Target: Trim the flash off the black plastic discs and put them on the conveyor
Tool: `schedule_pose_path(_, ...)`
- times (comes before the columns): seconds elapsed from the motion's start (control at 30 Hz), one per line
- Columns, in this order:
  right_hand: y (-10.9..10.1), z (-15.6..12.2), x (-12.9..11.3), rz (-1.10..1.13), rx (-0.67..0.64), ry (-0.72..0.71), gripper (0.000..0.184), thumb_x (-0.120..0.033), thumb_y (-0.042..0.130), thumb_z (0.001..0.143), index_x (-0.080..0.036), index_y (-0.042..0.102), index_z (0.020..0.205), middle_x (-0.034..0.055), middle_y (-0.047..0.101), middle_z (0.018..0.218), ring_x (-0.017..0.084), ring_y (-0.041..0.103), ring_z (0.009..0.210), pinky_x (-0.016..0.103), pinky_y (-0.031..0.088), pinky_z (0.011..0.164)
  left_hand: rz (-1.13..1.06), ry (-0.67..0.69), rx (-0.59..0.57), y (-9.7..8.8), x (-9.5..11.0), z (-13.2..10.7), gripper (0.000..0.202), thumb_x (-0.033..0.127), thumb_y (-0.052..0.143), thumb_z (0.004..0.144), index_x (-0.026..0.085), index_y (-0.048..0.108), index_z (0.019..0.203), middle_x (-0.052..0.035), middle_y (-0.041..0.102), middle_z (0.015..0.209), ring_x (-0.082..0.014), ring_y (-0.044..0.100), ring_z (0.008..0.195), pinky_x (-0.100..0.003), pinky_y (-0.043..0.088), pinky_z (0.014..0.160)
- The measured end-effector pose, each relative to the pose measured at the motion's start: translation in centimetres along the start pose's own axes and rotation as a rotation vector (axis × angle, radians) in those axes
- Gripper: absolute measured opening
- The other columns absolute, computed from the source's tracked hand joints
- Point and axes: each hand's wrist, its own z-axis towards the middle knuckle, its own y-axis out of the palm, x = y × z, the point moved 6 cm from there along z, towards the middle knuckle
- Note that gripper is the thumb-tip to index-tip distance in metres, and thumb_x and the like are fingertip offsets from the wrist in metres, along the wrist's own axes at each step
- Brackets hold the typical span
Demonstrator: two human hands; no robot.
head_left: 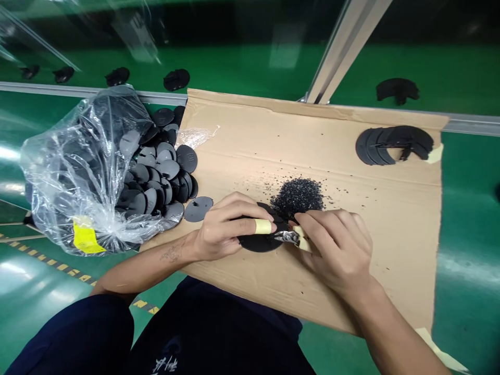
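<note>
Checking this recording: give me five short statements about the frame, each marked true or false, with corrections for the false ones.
1. The right hand holds pliers. True.
2. The left hand holds nothing. False: it holds a black disc.
3. Dark scraps are heaped on the cardboard. True.
4. The clear bag is on the picture's right side. False: it is on the left.
5. A left-hand finger has pale tape around it. True.
</note>
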Motion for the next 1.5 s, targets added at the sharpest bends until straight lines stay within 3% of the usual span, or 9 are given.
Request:
schedule_pose_path(0.53,-0.3,-0.1,-0.2,-0.066,0.039,-0.051,0.007,-0.015,0.069,0.09,-0.018,0.063,0.091,-0.0009,0.062,0.065,0.013,0.042,0.058,0.031,0.03,0.057,-0.062,0.047,0.031,0.5,0.1,-0.3,0.012,0.016,0.073,0.088,0.013,0.071,0.1,-0.0073,0.076,0.085,-0.0157,0.072,0.08,-0.029,0.059,0.071)
schedule_pose_path(0.77,-0.2,0.0,-0.2,-0.044,0.019,-0.017,0.004,-0.017,0.067,0.09,-0.019,0.065,0.088,0.0001,0.062,0.065,0.013,0.043,0.058,0.031,0.032,0.056,-0.089,0.033,0.008,0.6,0.0,-0.2,0.012,0.018,0.073,0.088,0.014,0.07,0.099,-0.0067,0.076,0.083,-0.0146,0.073,0.078,-0.027,0.059,0.069)
schedule_pose_path(1.0,-0.6,0.1,-0.3,-0.03,0.057,-0.09,0.009,-0.014,0.069,0.089,-0.016,0.064,0.082,-0.0014,0.057,0.059,0.012,0.041,0.055,0.031,0.029,0.052,-0.099,0.045,0.021,0.6,0.3,-0.1,0.007,0.02,0.069,0.092,0.017,0.07,0.098,-0.0038,0.076,0.082,-0.0135,0.073,0.076,-0.027,0.059,0.069)
schedule_pose_path(1.17,-0.7,0.1,-0.6,-0.031,0.008,-0.098,0.012,-0.013,0.07,0.089,-0.016,0.063,0.079,-0.0028,0.054,0.057,0.011,0.041,0.053,0.03,0.031,0.051,-0.108,0.053,-0.003,0.6,0.4,-0.1,0.008,0.02,0.069,0.092,0.016,0.07,0.099,-0.0043,0.076,0.082,-0.0136,0.073,0.076,-0.027,0.059,0.069)
schedule_pose_path(1.33,-0.1,-0.1,0.3,0.061,-0.051,0.025,0.011,-0.014,0.065,0.092,-0.018,0.065,0.082,-0.0015,0.058,0.061,0.011,0.048,0.055,0.027,0.039,0.055,-0.065,0.003,-0.012,0.6,0.0,-0.2,0.015,0.021,0.073,0.088,0.014,0.07,0.101,-0.0068,0.076,0.087,-0.014,0.071,0.079,-0.027,0.058,0.071)
schedule_pose_path(1.5,0.3,0.1,0.8,-0.102,-0.092,0.029,0.011,-0.015,0.064,0.092,-0.018,0.067,0.082,-0.0005,0.061,0.063,0.012,0.048,0.057,0.029,0.035,0.054,-0.006,-0.003,-0.018,0.6,-0.1,-0.2,0.015,0.021,0.073,0.089,0.015,0.069,0.101,-0.0063,0.073,0.086,-0.0127,0.066,0.075,-0.027,0.056,0.068)
